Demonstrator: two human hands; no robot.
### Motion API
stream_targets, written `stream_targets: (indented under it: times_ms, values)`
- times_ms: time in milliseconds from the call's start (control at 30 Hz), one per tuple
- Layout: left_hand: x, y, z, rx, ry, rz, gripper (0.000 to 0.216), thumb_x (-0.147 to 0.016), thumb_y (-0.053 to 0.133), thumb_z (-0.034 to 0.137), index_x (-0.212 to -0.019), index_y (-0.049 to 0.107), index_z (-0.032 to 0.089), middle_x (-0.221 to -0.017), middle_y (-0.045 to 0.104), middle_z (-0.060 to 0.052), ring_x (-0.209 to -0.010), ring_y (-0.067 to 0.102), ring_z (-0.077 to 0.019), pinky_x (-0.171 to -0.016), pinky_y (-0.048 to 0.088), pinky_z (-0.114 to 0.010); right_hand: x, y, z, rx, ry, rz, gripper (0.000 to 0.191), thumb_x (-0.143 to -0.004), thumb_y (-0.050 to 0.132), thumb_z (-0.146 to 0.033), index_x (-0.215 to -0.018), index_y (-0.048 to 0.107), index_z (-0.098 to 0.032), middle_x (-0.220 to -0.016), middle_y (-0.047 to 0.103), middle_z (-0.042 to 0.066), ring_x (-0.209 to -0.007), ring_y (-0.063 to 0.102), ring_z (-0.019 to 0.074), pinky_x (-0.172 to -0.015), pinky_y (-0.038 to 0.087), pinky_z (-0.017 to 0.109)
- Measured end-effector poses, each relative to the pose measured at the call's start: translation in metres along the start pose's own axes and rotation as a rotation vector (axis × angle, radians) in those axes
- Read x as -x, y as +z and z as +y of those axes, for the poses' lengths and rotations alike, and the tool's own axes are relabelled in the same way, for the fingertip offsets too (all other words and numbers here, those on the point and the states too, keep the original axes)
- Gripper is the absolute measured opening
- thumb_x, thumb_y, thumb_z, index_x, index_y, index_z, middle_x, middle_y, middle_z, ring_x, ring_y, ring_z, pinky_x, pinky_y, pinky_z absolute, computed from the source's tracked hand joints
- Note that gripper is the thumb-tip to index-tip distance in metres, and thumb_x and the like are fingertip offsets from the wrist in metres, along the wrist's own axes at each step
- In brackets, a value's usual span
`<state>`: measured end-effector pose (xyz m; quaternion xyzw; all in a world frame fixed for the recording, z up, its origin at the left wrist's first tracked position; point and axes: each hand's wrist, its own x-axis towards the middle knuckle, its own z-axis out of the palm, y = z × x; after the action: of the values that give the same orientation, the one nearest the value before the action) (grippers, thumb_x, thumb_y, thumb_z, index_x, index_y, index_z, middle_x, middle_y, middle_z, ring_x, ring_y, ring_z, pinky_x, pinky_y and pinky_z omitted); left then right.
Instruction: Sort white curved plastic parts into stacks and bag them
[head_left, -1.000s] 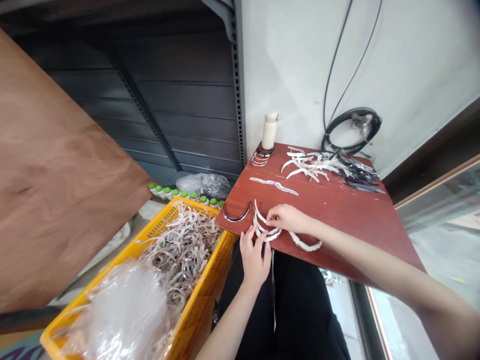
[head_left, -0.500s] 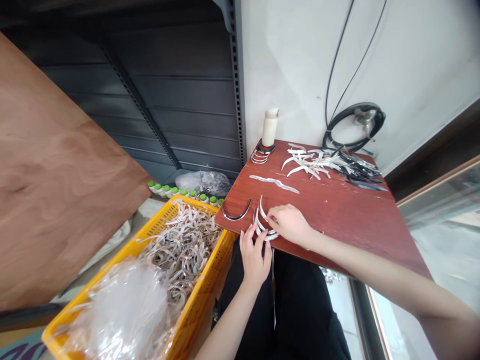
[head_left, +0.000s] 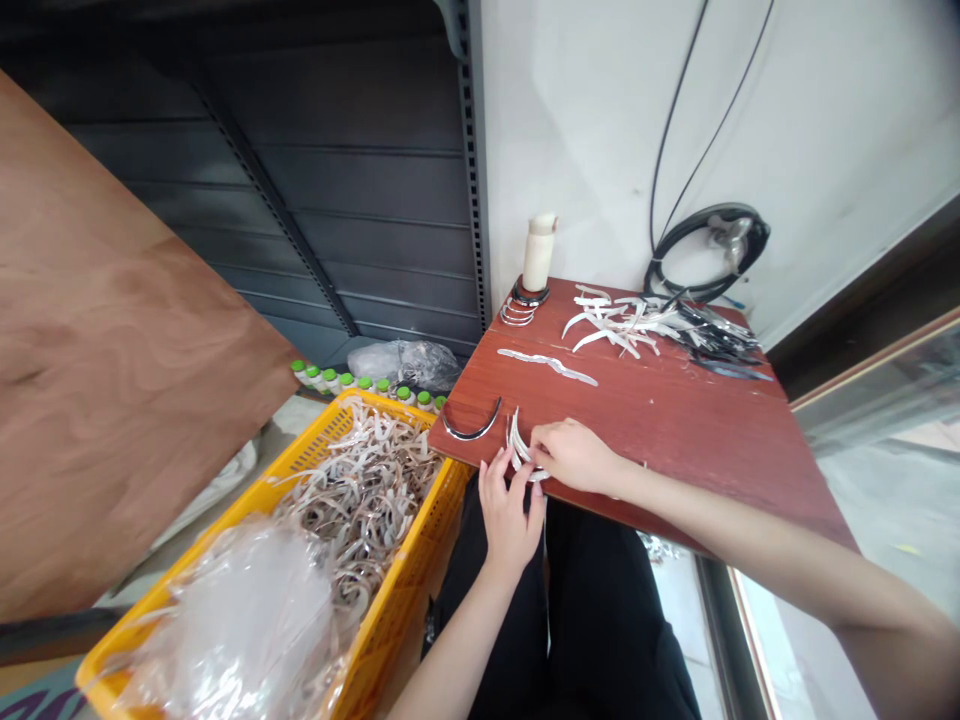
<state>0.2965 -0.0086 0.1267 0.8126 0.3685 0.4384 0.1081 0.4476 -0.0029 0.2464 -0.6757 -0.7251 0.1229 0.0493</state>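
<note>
My right hand (head_left: 574,455) rests on the near edge of the red-brown table (head_left: 675,420), fingers closed around a small stack of curved white bands (head_left: 517,448). My left hand (head_left: 510,510) sits just below the table edge, its fingertips touching the same stack from the near side. A single dark curved band (head_left: 471,428) lies on the table just left of the stack. A wavy white strip (head_left: 547,365) lies further back.
A yellow crate (head_left: 405,600) full of curved bands and clear plastic stands at my left. A pile of white and black strips (head_left: 660,328), a white bottle (head_left: 538,252) and coiled black cable (head_left: 709,250) sit at the table's far side. A brown board (head_left: 112,350) leans left.
My right hand has slid the spread bands leftward and gathered them into a tight stack; the band lying to the right a second ago is no longer visible there. My left hand stayed put.
</note>
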Motion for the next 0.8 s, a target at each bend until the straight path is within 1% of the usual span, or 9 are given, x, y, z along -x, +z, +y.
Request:
stream_targets:
  times_ms: [200,267,333,433,500,567,667,733,800]
  values:
    - [0.000,0.001,-0.001,0.007,-0.001,0.001,0.033,-0.090,0.054,0.018,-0.123,0.058,0.022,-0.142,0.046,-0.014,-0.135,0.042,-0.0274,-0.115,0.028,-0.058,-0.003,0.000,0.004,-0.013,-0.062,-0.046,0.022,-0.093,0.048,-0.022,-0.078,0.065,-0.018,-0.088,0.073,0.004,-0.083,0.066,0.0177,-0.076,0.035,0.027]
    - [0.001,0.000,0.000,0.006,-0.005,0.005,0.036,-0.091,0.053,0.019,-0.126,0.057,0.021,-0.144,0.043,-0.015,-0.138,0.038,-0.0287,-0.115,0.029,-0.058,-0.007,-0.003,0.010,-0.017,-0.086,-0.043,0.025,-0.093,0.050,-0.027,-0.077,0.066,-0.019,-0.087,0.073,0.004,-0.086,0.065,0.0183,-0.077,0.036,0.027]
    - [0.002,-0.001,0.000,0.001,0.006,0.006,0.040,-0.090,0.054,0.019,-0.131,0.055,0.021,-0.147,0.040,-0.015,-0.142,0.034,-0.0305,-0.115,0.029,-0.058,-0.013,-0.010,0.022,-0.027,-0.044,-0.003,0.030,-0.095,0.048,-0.035,-0.078,0.068,-0.020,-0.085,0.073,0.003,-0.084,0.065,0.0180,-0.076,0.037,0.027]
    - [0.002,-0.002,0.001,-0.012,0.036,-0.034,0.045,-0.091,0.054,0.021,-0.135,0.053,0.024,-0.150,0.037,-0.013,-0.144,0.030,-0.0309,-0.117,0.024,-0.058,-0.030,-0.025,0.059,0.051,0.153,0.178,0.031,-0.096,0.047,-0.039,-0.086,0.069,-0.020,-0.090,0.074,0.005,-0.086,0.065,0.0200,-0.080,0.038,0.029]
    - [0.001,-0.002,0.001,-0.022,0.037,-0.069,0.045,-0.092,0.052,0.021,-0.137,0.052,0.026,-0.150,0.040,-0.012,-0.145,0.029,-0.0298,-0.118,0.021,-0.058,-0.044,-0.036,0.093,0.177,0.320,0.334,0.028,-0.096,0.045,-0.032,-0.095,0.069,-0.017,-0.101,0.072,0.011,-0.095,0.064,0.0242,-0.086,0.038,0.034]
    - [0.001,-0.002,0.002,-0.030,0.029,-0.087,0.045,-0.092,0.051,0.022,-0.137,0.052,0.027,-0.149,0.043,-0.011,-0.144,0.031,-0.0286,-0.119,0.019,-0.058,-0.056,-0.044,0.128,0.284,0.450,0.442,0.030,-0.095,0.042,-0.026,-0.107,0.066,-0.013,-0.110,0.068,0.017,-0.103,0.061,0.0287,-0.090,0.037,0.038]
    - [0.000,-0.002,0.002,-0.039,0.015,-0.105,0.044,-0.092,0.051,0.022,-0.136,0.053,0.027,-0.147,0.046,-0.010,-0.142,0.035,-0.0273,-0.119,0.018,-0.057,-0.069,-0.049,0.170,0.349,0.513,0.462,0.032,-0.093,0.044,-0.022,-0.113,0.064,-0.009,-0.116,0.066,0.022,-0.108,0.057,0.0324,-0.091,0.037,0.042]
    - [-0.001,-0.002,0.002,-0.043,0.011,-0.106,0.043,-0.092,0.051,0.022,-0.135,0.054,0.027,-0.146,0.048,-0.009,-0.140,0.038,-0.0270,-0.119,0.019,-0.057,-0.074,-0.048,0.186,0.346,0.540,0.423,0.030,-0.090,0.047,-0.022,-0.109,0.066,-0.009,-0.114,0.066,0.022,-0.107,0.057,0.0330,-0.091,0.038,0.043]
    - [-0.001,-0.002,0.002,-0.045,0.011,-0.099,0.042,-0.092,0.051,0.022,-0.134,0.055,0.027,-0.145,0.049,-0.010,-0.139,0.040,-0.0273,-0.119,0.020,-0.057,-0.079,-0.046,0.193,0.326,0.575,0.406,0.028,-0.089,0.049,-0.021,-0.106,0.068,-0.009,-0.112,0.067,0.022,-0.105,0.058,0.0326,-0.090,0.038,0.044]
